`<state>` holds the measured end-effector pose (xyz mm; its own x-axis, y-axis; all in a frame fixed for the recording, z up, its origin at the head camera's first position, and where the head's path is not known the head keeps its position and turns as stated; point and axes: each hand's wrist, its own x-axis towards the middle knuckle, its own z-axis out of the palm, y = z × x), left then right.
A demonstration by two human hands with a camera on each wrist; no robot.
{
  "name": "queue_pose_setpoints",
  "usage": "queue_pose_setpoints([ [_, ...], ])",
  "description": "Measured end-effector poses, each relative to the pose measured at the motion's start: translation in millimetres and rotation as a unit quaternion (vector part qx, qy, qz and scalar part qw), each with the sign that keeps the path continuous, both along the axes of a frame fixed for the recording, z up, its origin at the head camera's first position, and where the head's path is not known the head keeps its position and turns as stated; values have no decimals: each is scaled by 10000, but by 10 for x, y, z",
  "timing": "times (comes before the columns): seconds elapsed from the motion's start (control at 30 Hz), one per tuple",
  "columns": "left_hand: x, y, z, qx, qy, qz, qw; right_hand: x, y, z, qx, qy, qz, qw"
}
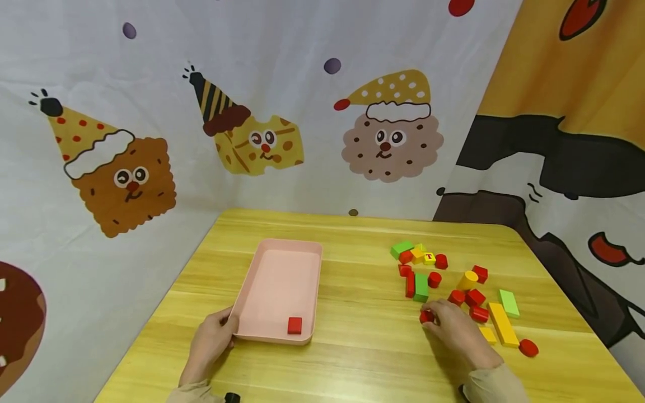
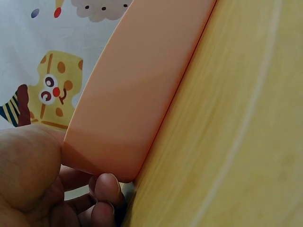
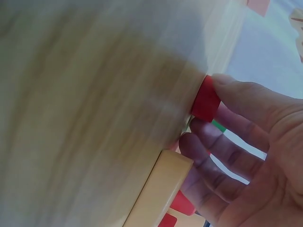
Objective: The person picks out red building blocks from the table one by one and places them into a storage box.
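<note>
A pink tray (image 1: 282, 280) lies on the wooden table (image 1: 363, 347), with one red cube (image 1: 294, 325) in its near right corner. My left hand (image 1: 224, 327) grips the tray's near left corner, thumb on the rim; the left wrist view shows the tray wall (image 2: 137, 94) close up with my fingers (image 2: 106, 187) under it. My right hand (image 1: 434, 319) pinches a small red block (image 1: 426, 317) that rests on the table at the near edge of the block pile. In the right wrist view the red block (image 3: 206, 99) sits at my fingertips (image 3: 227, 90), beside a yellow block (image 3: 161, 189).
Several loose red, green and yellow blocks (image 1: 428, 274) are scattered over the right half of the table, among them a long yellow bar (image 1: 503, 324) and a red disc (image 1: 528, 348). A cartoon-printed cloth (image 1: 252, 134) hangs behind and on both sides.
</note>
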<state>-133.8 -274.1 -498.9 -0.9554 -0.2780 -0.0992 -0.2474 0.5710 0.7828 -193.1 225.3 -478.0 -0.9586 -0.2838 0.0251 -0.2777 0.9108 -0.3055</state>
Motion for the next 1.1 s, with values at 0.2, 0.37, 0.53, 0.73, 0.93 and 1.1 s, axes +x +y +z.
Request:
queue_pose_setpoints([
  [0.2,-7,-1,-20,24,7,3,10000,0,9,4,109,81,97,9999],
  [0.37,-9,0,-21,24,8,19,10000,2,18,10,102,163,149,9997],
  [0.53,-6,5,-13,22,-14,20,10000,5,26,17,71,110,119,9998],
  [0.73,-22,12,-16,66,-13,36,10000,12,18,37,-84,-12,7,10000],
  [0.93,-17,4,-17,7,-48,48,10000,6,-50,126,-186,-71,67,9998],
  [1.1,-8,1,-17,82,-24,32,10000,8,-138,220,-228,-176,49,9996],
])
